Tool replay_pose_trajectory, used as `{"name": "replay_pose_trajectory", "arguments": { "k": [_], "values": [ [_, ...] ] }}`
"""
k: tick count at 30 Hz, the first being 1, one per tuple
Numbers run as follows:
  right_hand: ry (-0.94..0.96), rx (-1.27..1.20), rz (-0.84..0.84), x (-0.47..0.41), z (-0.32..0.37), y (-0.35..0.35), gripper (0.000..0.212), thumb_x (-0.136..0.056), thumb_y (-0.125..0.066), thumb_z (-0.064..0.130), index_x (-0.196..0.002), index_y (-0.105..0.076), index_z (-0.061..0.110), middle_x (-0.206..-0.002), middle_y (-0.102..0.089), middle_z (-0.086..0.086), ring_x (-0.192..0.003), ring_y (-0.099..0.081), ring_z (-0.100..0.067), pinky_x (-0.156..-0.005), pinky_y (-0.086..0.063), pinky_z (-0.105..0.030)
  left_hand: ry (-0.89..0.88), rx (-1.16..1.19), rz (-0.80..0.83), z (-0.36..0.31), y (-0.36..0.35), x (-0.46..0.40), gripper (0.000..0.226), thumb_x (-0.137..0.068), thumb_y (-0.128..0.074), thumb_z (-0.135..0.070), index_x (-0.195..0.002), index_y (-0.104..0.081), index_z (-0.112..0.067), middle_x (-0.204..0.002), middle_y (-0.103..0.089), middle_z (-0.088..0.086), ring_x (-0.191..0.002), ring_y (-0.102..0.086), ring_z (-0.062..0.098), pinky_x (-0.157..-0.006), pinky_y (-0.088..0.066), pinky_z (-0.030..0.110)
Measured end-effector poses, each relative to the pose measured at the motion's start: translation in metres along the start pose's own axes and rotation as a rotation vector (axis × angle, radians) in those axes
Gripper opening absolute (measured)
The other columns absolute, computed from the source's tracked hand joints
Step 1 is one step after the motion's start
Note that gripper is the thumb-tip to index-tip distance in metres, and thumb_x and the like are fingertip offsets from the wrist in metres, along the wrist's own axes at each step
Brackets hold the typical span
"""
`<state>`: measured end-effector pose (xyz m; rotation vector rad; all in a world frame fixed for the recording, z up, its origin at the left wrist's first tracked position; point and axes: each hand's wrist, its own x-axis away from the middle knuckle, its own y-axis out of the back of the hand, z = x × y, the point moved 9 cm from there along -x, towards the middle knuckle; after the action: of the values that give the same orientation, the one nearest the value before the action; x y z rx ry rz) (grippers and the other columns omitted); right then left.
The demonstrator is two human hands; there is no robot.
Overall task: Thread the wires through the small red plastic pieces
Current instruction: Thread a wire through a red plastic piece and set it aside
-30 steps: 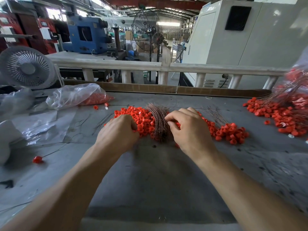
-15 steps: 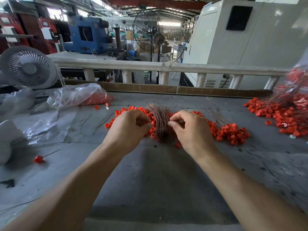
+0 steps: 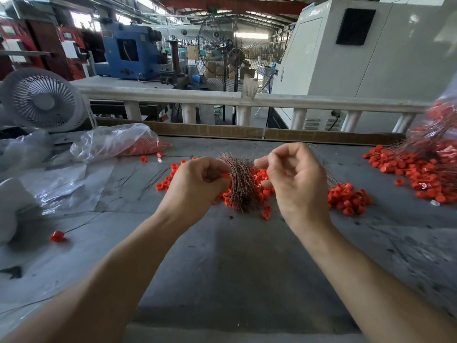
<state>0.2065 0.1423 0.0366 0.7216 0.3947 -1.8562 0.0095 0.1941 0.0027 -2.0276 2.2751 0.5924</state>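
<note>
Both hands have risen off the pile since the earlier frames and now hover just above it, palms turned toward the camera. Left hand (image 3: 197, 184): fingers curled, thumb and fingertips pinching a small red plastic piece (image 3: 225, 175) against the left side of the wire bundle (image 3: 241, 184). Right hand (image 3: 296, 179): fingers curled, thumb and forefinger closed in a pinch at the bundle's upper right; whether a single wire lies in that pinch is too fine to tell. The bundle of thin copper-coloured wires fans upward between the two hands, its lower end resting on the central heap of red pieces (image 3: 346, 198) near the middle of the grey table (image 3: 235, 268); the hands hide much of this heap.

Near the left edge lies one red piece already on a wire (image 3: 57, 236), beside a white object (image 3: 12, 206) only partly in view. Loose wires (image 3: 148, 181) lie left of the heap on clear plastic sheeting (image 3: 66, 189). Toward the far left corner a clear bag (image 3: 116, 142) holds more red pieces. At the right edge a second spread of red pieces with wires (image 3: 420, 169) lies below another clear bag, blurred. A small white desk fan (image 3: 40, 100) stands at the far left. Beyond the far edge: a white railing (image 3: 272, 101), a black pedestal fan (image 3: 231, 53), a blue machine (image 3: 128, 53) and a white cabinet (image 3: 371, 58). No writing is legible.
</note>
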Motion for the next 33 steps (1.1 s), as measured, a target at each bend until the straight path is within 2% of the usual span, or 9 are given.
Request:
{"name": "replay_pose_trajectory", "arguments": {
  "k": [4,8,10,13,18,22,25,27,33],
  "values": [
    [-0.047,-0.186,-0.129,-0.003,0.005,0.018,0.004,-0.101,-0.056,0.007,-0.100,-0.056,0.011,-0.083,-0.070,-0.008,-0.078,-0.075,-0.025,-0.053,-0.059,-0.031,0.030,0.187,0.084,-0.001,-0.007,0.003,0.023,-0.091,-0.067,0.008,-0.106,-0.071,-0.010,-0.095,-0.078,0.008,-0.086,-0.075,0.024,-0.073,-0.060,0.038],
    [-0.174,-0.325,-0.263,-0.008,-0.005,0.035,0.001,-0.102,-0.055,0.005,-0.102,-0.056,0.006,-0.085,-0.060,-0.012,-0.075,-0.076,-0.029,-0.049,-0.057,-0.030,0.008,0.214,0.104,-0.007,-0.010,0.005,0.022,-0.090,-0.070,0.006,-0.105,-0.072,-0.010,-0.098,-0.076,0.014,-0.081,-0.072,0.022,-0.074,-0.060,0.037],
    [-0.227,-0.381,-0.331,-0.010,-0.011,0.043,0.002,-0.101,-0.056,0.004,-0.101,-0.058,0.004,-0.078,-0.060,-0.006,-0.071,-0.076,-0.028,-0.048,-0.057,-0.030,-0.007,0.215,0.107,-0.010,-0.011,0.006,0.021,-0.088,-0.072,0.003,-0.104,-0.073,-0.010,-0.094,-0.073,0.018,-0.078,-0.068,0.020,-0.072,-0.057,0.035],
    [-0.297,-0.430,-0.425,-0.012,-0.020,0.054,0.005,-0.101,-0.059,0.005,-0.097,-0.062,0.007,-0.077,-0.061,-0.003,-0.067,-0.074,-0.022,-0.047,-0.055,-0.028,-0.031,0.211,0.114,-0.013,-0.012,0.007,0.021,-0.088,-0.073,0.001,-0.105,-0.074,-0.011,-0.087,-0.068,0.010,-0.076,-0.065,0.022,-0.076,-0.057,0.042],
    [-0.377,-0.423,-0.477,-0.011,-0.033,0.065,0.007,-0.102,-0.058,0.011,-0.099,-0.064,0.012,-0.085,-0.073,-0.006,-0.071,-0.075,-0.021,-0.041,-0.049,-0.024,-0.076,0.221,0.141,-0.019,-0.015,0.010,0.027,-0.090,-0.070,0.004,-0.108,-0.076,-0.014,-0.084,-0.063,0.008,-0.074,-0.062,0.021,-0.074,-0.059,0.031],
    [-0.412,-0.363,-0.419,-0.009,-0.036,0.060,0.009,-0.104,-0.054,0.014,-0.100,-0.062,0.015,-0.072,-0.072,-0.001,-0.067,-0.076,-0.024,-0.039,-0.048,-0.024,-0.100,0.207,0.158,-0.022,-0.017,0.013,0.030,-0.090,-0.069,0.004,-0.111,-0.076,-0.018,-0.085,-0.063,0.011,-0.074,-0.061,0.024,-0.075,-0.058,0.034],
    [-0.440,-0.276,-0.313,-0.004,-0.037,0.048,0.012,-0.104,-0.056,0.013,-0.099,-0.067,0.016,-0.067,-0.064,0.002,-0.055,-0.070,-0.018,-0.037,-0.046,-0.023,-0.111,0.206,0.163,-0.024,-0.017,0.013,0.032,-0.090,-0.068,0.006,-0.110,-0.075,-0.017,-0.087,-0.065,0.007,-0.074,-0.062,0.020,-0.070,-0.056,0.027],
    [-0.438,-0.226,-0.206,-0.002,-0.036,0.036,0.016,-0.103,-0.056,0.010,-0.099,-0.071,0.015,-0.065,-0.063,0.005,-0.051,-0.062,-0.012,-0.038,-0.047,-0.024,-0.108,0.218,0.155,-0.023,-0.017,0.012,0.030,-0.089,-0.068,0.008,-0.110,-0.073,-0.013,-0.088,-0.067,0.006,-0.075,-0.064,0.019,-0.069,-0.057,0.028],
    [-0.416,-0.138,0.137,0.003,-0.026,0.001,0.030,-0.100,-0.055,-0.002,-0.115,-0.073,0.016,-0.085,-0.074,-0.006,-0.066,-0.063,-0.012,-0.052,-0.053,-0.023,-0.119,0.239,0.135,-0.022,-0.016,0.010,0.025,-0.088,-0.070,0.004,-0.108,-0.073,-0.011,-0.079,-0.068,0.001,-0.071,-0.065,0.017,-0.067,-0.057,0.031]
  ]
}}
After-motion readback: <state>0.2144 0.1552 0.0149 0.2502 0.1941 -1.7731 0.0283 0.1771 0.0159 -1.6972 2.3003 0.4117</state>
